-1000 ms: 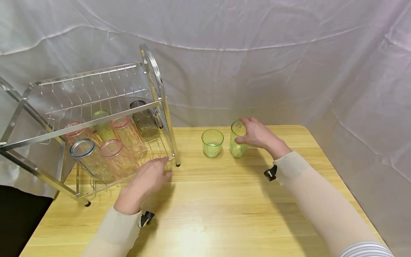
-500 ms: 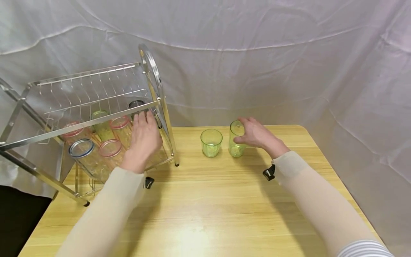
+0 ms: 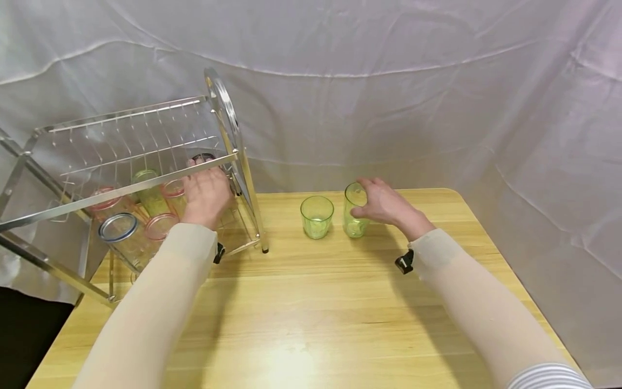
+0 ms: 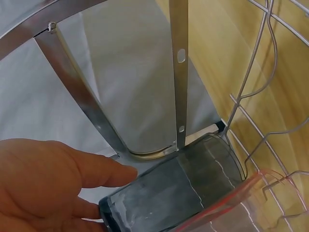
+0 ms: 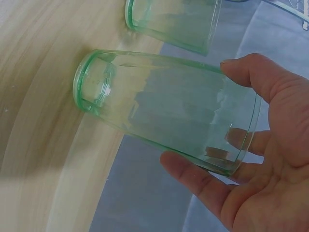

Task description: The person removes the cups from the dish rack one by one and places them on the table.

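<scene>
My left hand (image 3: pixel 208 195) reaches into the lower level of the metal rack, under its upper front bar. In the left wrist view, a dark grey glass (image 4: pixel 154 195) leans there; my extended thumb is beside it and my other fingers are near its rim, partly out of frame. A red-rimmed clear glass (image 4: pixel 241 212) lies close against it. At the right, my right hand (image 3: pixel 386 205) holds a tall green glass (image 5: pixel 159 104) near its rim, thumb on one side and fingers on the other. The glass stands upright on the table.
A short, wide green glass (image 3: pixel 317 219) stands left of the tall one. The two-level rack (image 3: pixel 116 189) fills the left, holding several glasses, including a blue-rimmed one (image 3: pixel 127 243) and a green one (image 3: pixel 150 197). A grey cloth (image 3: pixel 364 108) hangs behind the wooden table (image 3: pixel 316 313).
My left hand has moved from the rack's lower front corner up and inward to the dark grey glass. My right hand has stayed at the tall green glass.
</scene>
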A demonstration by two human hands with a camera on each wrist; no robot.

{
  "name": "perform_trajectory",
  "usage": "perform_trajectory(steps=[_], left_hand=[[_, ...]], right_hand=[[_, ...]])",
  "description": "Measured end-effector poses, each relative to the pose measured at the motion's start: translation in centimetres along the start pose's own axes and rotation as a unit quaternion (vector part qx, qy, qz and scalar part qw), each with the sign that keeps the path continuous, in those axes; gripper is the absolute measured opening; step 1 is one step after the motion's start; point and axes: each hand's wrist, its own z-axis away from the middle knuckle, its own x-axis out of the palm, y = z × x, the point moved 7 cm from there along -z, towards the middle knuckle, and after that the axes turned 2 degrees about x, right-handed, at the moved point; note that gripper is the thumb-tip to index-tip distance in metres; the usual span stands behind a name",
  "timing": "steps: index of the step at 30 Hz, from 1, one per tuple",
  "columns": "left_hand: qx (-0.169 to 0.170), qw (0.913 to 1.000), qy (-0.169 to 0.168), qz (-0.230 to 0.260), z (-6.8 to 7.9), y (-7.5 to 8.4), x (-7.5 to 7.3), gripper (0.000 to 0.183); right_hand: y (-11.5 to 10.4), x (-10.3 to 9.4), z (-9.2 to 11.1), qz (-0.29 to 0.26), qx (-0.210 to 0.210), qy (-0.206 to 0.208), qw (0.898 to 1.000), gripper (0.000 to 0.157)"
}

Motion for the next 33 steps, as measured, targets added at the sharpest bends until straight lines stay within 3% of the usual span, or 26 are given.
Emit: perform_trajectory(steps=[3, 5, 9, 15, 19, 23, 27, 33], left_hand=[[-0.013, 0.9991, -0.041, 0.004, -0.4, -0.5, 0.3, 0.051], [-0.015, 0.9987, -0.049, 0.003, -0.5, -0.6, 0.4, 0.051], [-0.022, 0.9982, -0.055, 0.009, -0.6, -0.6, 0.4, 0.055], [-0.045, 0.9955, -0.053, 0.064, -0.8, -1.0, 0.5, 0.081], [-0.010, 0.9981, -0.061, 0.010, -0.5, -0.4, 0.6, 0.074], [0.008, 0.9987, -0.049, -0.013, -0.5, 0.0, 0.6, 0.068], [0.000, 0.9992, -0.030, 0.026, -0.5, -0.2, 0.6, 0.076], [0.010, 0.9973, 0.040, 0.061, 0.3, -0.1, -0.1, 0.076]], right_hand=[[-0.1, 0.0, 0.0, 0.000, 0.000, 0.000, 1.000, 0.092], [-0.1, 0.0, 0.0, 0.000, 0.000, 0.001, 1.000, 0.091], [-0.1, -0.1, 0.0, 0.002, -0.002, 0.001, 1.000, 0.091], [0.1, 0.0, 0.0, 0.005, -0.004, 0.002, 1.000, 0.091], [0.3, 0.1, 0.0, 0.005, -0.001, 0.001, 1.000, 0.091], [0.3, 0.1, 0.0, 0.005, 0.000, -0.002, 1.000, 0.092], [0.3, 0.1, -0.1, 0.008, -0.001, -0.001, 1.000, 0.092], [0.3, 0.1, -0.1, 0.007, -0.001, 0.002, 1.000, 0.092]])
